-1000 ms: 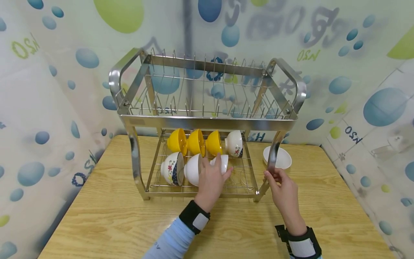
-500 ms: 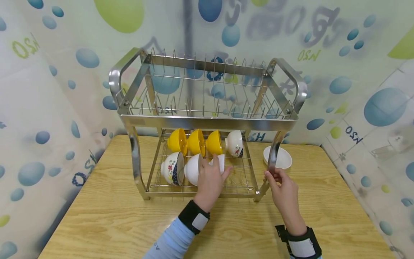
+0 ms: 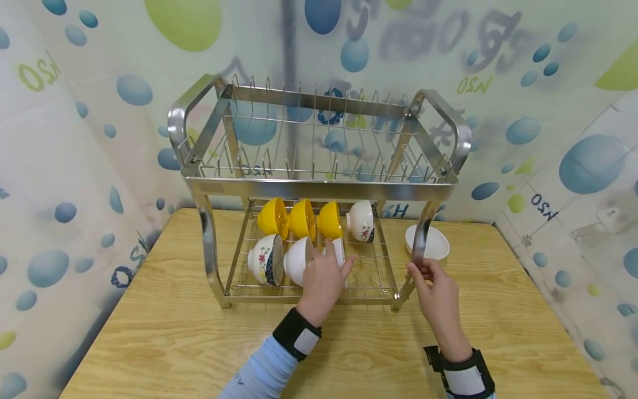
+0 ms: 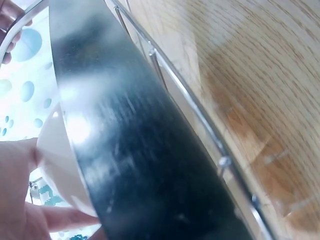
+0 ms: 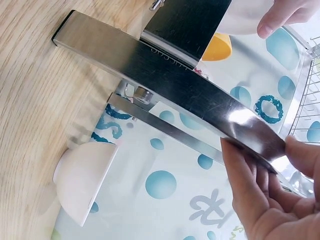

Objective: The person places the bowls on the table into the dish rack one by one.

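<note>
My left hand (image 3: pixel 321 281) holds a white bowl (image 3: pixel 340 250) at the front of the dish rack's lower shelf. The bowl stands on its side, mostly covered by the hand. In the left wrist view, fingers and thumb press the white bowl (image 4: pixel 59 162) behind the rack's metal bar (image 4: pixel 125 130). Just left of the hand stand another white bowl (image 3: pixel 296 263) and a flowered bowl (image 3: pixel 261 260). My right hand (image 3: pixel 438 295) pinches the front right leg of the dish rack (image 3: pixel 319 189); the right wrist view shows its thumb and fingers on either side of that metal leg (image 5: pixel 200 102).
Behind, on the lower shelf, stand three yellow bowls (image 3: pixel 301 219) and a flowered bowl (image 3: pixel 361 221). A white bowl (image 3: pixel 432 243) sits on the wooden table (image 3: pixel 164 332) right of the rack. The wire upper tier (image 3: pixel 314 144) overhangs the shelf.
The held white bowl and my left hand have shifted slightly left, closer to the neighbouring white bowl. My right hand stays on the rack leg.
</note>
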`<state>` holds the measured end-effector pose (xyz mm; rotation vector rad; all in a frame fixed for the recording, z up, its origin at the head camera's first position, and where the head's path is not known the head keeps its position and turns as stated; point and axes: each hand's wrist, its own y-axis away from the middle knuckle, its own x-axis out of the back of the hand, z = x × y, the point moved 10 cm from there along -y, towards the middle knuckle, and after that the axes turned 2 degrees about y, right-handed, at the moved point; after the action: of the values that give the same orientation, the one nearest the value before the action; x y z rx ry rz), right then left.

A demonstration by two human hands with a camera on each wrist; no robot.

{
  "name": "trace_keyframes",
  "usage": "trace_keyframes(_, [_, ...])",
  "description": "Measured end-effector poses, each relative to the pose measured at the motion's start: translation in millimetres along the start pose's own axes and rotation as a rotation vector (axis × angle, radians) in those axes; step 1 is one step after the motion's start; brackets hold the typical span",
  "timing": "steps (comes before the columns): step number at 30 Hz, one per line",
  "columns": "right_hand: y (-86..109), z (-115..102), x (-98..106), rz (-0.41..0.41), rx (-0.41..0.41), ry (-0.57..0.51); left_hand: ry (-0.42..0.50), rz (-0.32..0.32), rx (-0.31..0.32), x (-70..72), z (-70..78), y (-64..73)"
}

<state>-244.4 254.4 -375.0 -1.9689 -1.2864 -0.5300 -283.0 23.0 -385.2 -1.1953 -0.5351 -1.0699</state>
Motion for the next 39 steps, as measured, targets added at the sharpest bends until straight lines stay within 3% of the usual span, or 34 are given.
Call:
trace_keyframes(9, [-0.1, 1, -1, -0.006, -0.003, -0.001, -0.027, -0.04, 0.012, -0.5, 0.7, 1.0])
trace_keyframes(23, [1.2, 0, -2, -0.017, -0.027, -0.034, 0.054, -0.064, 0.046, 4.5, -1.4, 2.4])
trace_keyframes(32, [0.6, 6, -3, -0.023, -0.053, -0.057, 0.111, -0.002, 0.013, 21.0, 2.4, 6.0])
trace_keyframes(39, [-2.2, 13, -1, 0.02, -0.062, -0.069, 0.191, 0.116, -0.114, 44.8, 12.9, 10.0])
